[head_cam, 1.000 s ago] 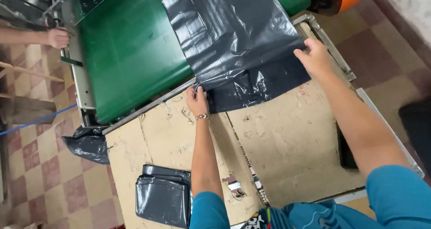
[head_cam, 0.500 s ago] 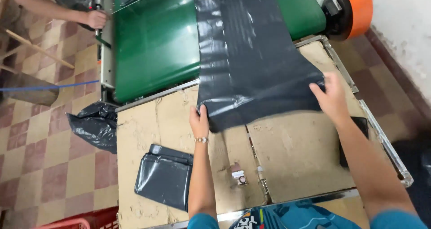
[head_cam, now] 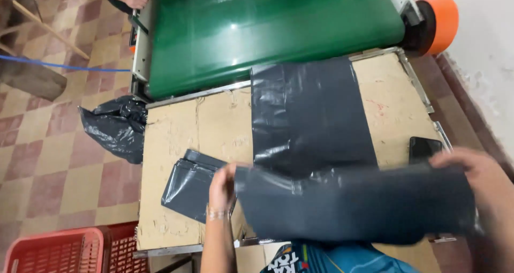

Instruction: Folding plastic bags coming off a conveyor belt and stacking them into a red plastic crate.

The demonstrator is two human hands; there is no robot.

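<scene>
A small workshop where plastic bags are made. A machine with a wide green conveyor belt (head_cam: 267, 32) and an orange roller end (head_cam: 441, 21) feeds onto a worn, cardboard-topped work table (head_cam: 176, 144). Black plastic sheet (head_cam: 310, 118) lies on the table beside a folded stack of black bags (head_cam: 187, 184). The floor is checkered tile (head_cam: 43, 160), with a red plastic crate (head_cam: 59, 251) nearby.

Black bag (head_cam: 321, 160) now off belt (head_cam: 267, 32), nr end up
</scene>
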